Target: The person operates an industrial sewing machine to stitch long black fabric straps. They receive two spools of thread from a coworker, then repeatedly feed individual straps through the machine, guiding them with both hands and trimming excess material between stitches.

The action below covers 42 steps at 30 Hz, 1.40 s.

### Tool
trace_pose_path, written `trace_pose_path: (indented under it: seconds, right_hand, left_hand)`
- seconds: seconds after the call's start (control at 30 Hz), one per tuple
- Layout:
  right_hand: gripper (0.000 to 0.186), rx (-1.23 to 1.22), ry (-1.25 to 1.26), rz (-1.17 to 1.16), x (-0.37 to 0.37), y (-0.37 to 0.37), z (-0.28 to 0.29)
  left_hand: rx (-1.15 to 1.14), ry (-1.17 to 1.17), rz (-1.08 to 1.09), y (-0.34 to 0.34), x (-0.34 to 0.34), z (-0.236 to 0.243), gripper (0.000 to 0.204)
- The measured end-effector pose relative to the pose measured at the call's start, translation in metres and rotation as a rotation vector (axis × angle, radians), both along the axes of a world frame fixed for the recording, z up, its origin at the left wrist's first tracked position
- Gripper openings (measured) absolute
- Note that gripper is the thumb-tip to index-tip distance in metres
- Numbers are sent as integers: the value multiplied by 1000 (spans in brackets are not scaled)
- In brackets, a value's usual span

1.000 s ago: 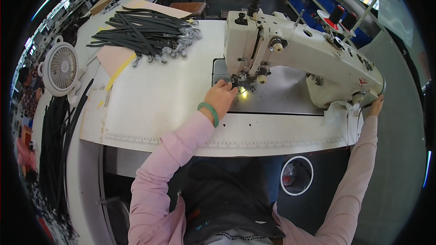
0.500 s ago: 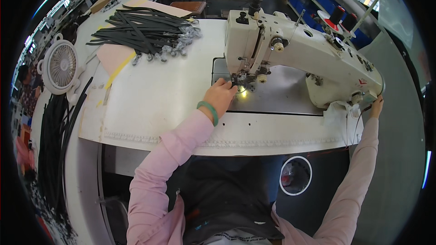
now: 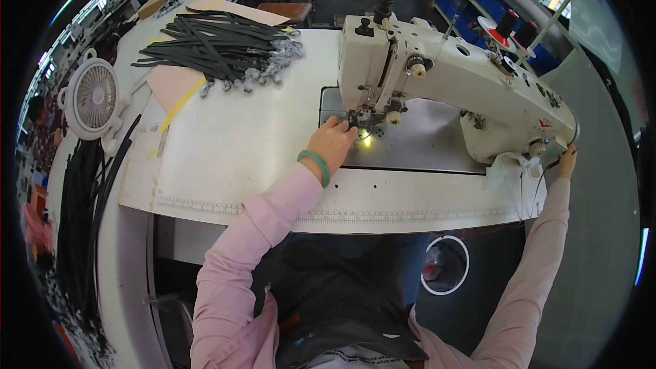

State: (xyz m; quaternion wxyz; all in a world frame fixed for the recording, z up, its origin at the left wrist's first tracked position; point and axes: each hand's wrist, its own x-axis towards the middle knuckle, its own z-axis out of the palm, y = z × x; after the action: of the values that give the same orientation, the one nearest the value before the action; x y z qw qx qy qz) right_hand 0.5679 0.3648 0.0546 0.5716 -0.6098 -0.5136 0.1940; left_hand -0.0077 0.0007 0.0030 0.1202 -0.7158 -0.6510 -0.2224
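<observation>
A white industrial sewing machine (image 3: 444, 61) stands on the table, a small light glowing by its needle. At the needle, my left hand (image 3: 331, 144) has its fingers closed together beside the presser foot; whatever they pinch is hidden. A green bangle (image 3: 316, 167) circles that wrist. My right hand (image 3: 568, 161) reaches to the machine's right end, by the handwheel side, and its fingers are mostly hidden behind the housing. Near it a white cloth (image 3: 507, 172) hangs at the machine's base.
Black straps with grey metal-looking ends (image 3: 219, 48) lie piled at the back left. A small white fan (image 3: 92, 96) stands at the left, above more hanging black strips (image 3: 78, 232). Thread spools (image 3: 507, 23) sit behind the machine. Below the table is a white-rimmed bin (image 3: 467, 270).
Both hands stay where they were at the machine. My lap has shifted slightly to the right, covering part of the bin's left side.
</observation>
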Motion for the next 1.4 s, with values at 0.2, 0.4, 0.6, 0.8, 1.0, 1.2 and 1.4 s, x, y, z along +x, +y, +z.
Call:
trace_pose_path:
  seconds: [0.2,0.4,0.6,0.8,1.0,1.2,1.4]
  right_hand:
    - [46,131,101,70,-14,-42,9]
    - [47,67,-312,-86,18,-10,56]
    - [48,-68,-107,13,-5,-2,1]
    - [49,126,89,68,-8,-22,-14]
    - [50,69,-271,-114,27,-11,50]
    - [49,1,54,-16,24,-30,-1]
    - [46,186,230,60,-43,-47,-14]
  left_hand:
    - [-5,-20,21,6,7,-2,14]
    - [64,74,-57,12,6,-1,8]
    - [-16,117,-28,-1,-3,2,5]
    - [3,118,-57,4,-3,0,7]
    - [56,20,-99,11,2,-1,25]
    - [52,2,-79,16,5,-3,12]
    - [52,-10,-21,-1,-5,-4,13]
